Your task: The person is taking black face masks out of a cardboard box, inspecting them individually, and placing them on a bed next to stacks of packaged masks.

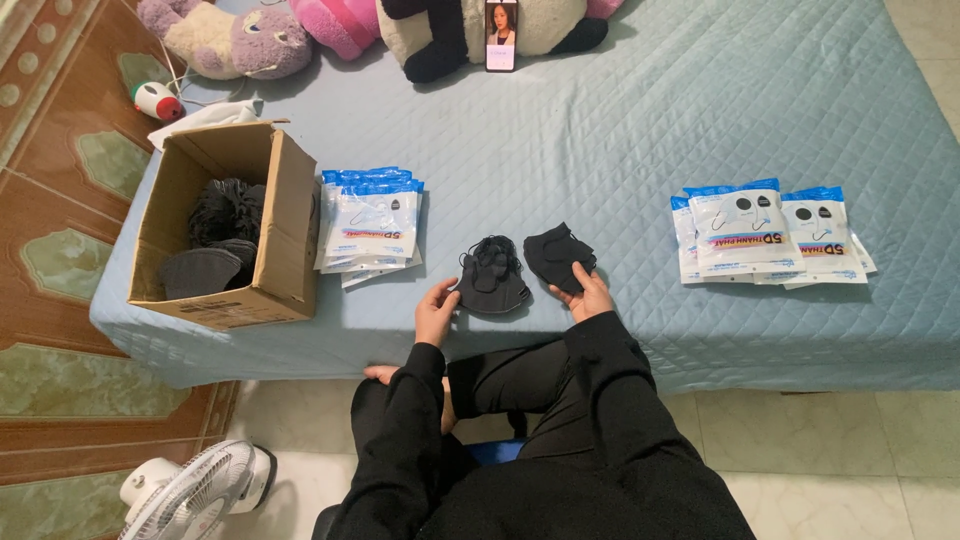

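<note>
Black sleeves and folded legs fill the bottom of the view, with a white fan on the tiled floor just to the person's left. Both arms reach forward onto the near edge of a bed covered in a pale blue quilted sheet. The left hand has its grip curled around the left edge of a small stack of black face masks, thumb on top, the stack lying on the sheet. The right hand pinches a single black mask at its lower corner, fingers underneath; this mask sits just beside the stack, on its right.

Farther left stands an open cardboard box holding more black masks, with a pile of blue-topped white packets touching its right side. A second pile of the same packets lies well apart on the right. Along the far edge rest plush toys and a propped phone. A patterned rug covers the floor to the left.
</note>
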